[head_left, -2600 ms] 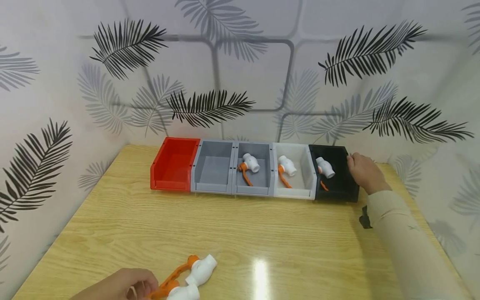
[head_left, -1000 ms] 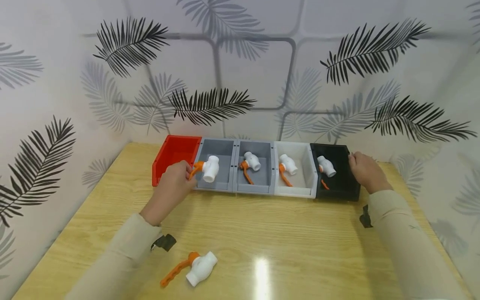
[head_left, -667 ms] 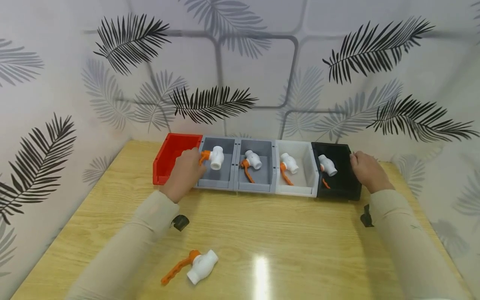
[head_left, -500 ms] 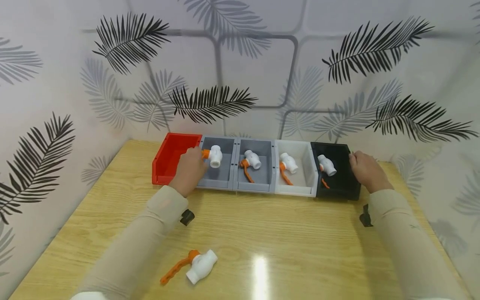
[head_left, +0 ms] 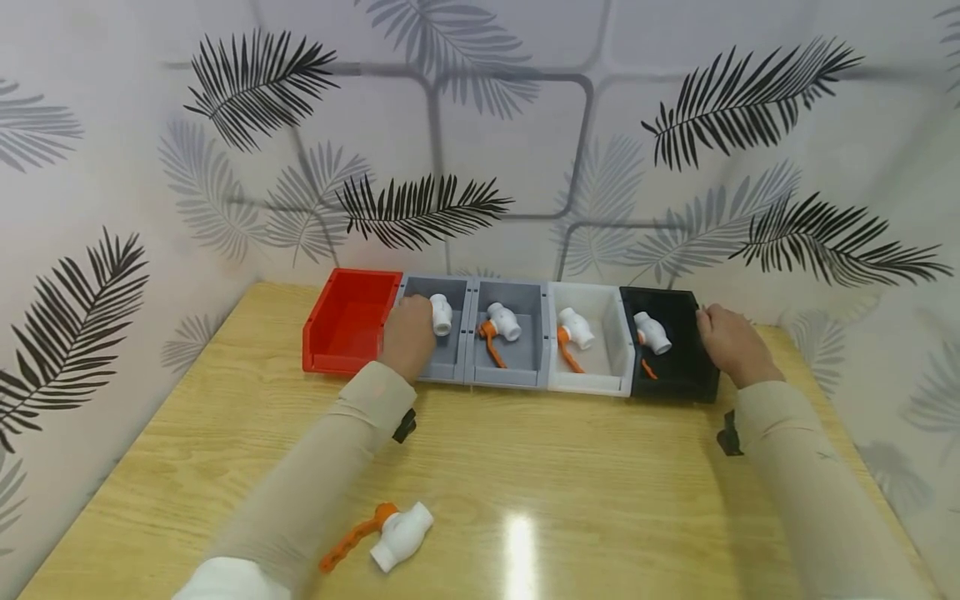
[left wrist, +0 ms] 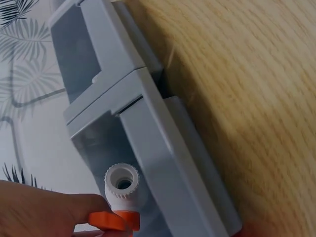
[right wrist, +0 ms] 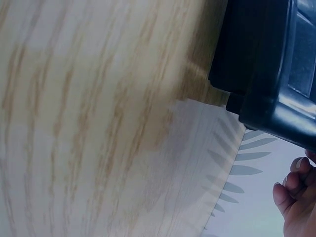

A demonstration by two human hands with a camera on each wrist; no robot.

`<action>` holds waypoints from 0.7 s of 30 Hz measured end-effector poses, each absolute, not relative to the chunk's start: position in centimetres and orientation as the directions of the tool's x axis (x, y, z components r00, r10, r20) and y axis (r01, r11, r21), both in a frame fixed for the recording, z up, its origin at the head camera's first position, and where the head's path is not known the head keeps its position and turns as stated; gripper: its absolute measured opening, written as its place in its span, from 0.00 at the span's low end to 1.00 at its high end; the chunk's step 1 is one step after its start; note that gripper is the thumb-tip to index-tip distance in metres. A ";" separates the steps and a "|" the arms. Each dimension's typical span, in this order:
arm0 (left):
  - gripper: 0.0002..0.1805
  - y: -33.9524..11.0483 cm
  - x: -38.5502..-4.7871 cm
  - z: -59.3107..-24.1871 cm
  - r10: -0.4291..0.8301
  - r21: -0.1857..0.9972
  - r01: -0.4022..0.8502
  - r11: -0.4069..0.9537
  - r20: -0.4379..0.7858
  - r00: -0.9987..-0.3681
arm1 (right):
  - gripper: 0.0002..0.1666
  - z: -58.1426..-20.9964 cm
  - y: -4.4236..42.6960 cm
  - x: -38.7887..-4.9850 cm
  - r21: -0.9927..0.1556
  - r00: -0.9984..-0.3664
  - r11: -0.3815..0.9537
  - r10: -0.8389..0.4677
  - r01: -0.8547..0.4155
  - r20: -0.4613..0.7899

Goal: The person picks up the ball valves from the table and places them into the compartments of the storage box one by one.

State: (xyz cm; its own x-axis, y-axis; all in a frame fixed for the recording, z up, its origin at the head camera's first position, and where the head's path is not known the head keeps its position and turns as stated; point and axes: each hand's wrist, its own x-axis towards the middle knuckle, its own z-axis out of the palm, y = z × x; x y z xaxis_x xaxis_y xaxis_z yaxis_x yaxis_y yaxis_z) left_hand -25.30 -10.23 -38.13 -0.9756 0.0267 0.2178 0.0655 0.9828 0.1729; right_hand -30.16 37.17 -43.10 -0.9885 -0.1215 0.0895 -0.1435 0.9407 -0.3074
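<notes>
My left hand (head_left: 409,337) reaches into the left grey bin (head_left: 420,286), pinching a white ball valve (head_left: 441,315) by its orange handle (left wrist: 106,220). In the left wrist view, the white valve body (left wrist: 122,185) points an open end upward inside the bin walls. My right hand (head_left: 737,346) grips the right rim of the black bin (head_left: 678,387); in the right wrist view its curled fingers (right wrist: 295,182) are beside the bin's outer wall. Another white ball valve (head_left: 402,536) with an orange handle lies on the table nearer to me.
The bins stand side by side near the patterned wall. A red bin (head_left: 318,361) is at the left end. The second grey bin (head_left: 506,379), the white bin (head_left: 588,383) and the black bin each hold one orange-handled valve. Wooden table (head_left: 570,467) extends in front.
My left hand has picked a valve up from the front of the table, carried it forward and right, and lowered it into the left grey bin. My right hand has stayed on the black bin.
</notes>
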 end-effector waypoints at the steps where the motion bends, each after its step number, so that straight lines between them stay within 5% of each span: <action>1: 0.08 -10.1 -25.4 -38.3 0.027 0.174 0.068 0.982 0.225 -0.974 | 0.28 -43.2 37.2 -30.2 -0.308 -0.988 0.941 -0.121 -0.143 0.091; 12: 0.08 -9.2 -26.5 -40.0 -0.015 0.122 0.011 0.992 0.211 -0.977 | 0.25 -43.1 37.1 -30.0 -0.312 -0.985 0.937 -0.127 -0.158 0.119; 21: 0.09 -9.7 -26.9 -40.9 -0.038 0.236 0.000 0.972 0.155 -0.987 | 0.25 -43.1 37.0 -29.8 -0.312 -0.983 0.935 -0.135 -0.168 0.124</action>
State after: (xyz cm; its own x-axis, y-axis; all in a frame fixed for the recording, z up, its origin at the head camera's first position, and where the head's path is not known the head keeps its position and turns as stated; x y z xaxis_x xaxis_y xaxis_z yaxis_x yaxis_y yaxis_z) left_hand -26.92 -9.72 -40.90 -0.9871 -0.0375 0.1554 0.0001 0.9719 0.2356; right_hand -29.83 37.04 -43.11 -0.9831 -0.1349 0.1241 -0.1676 0.9353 -0.3116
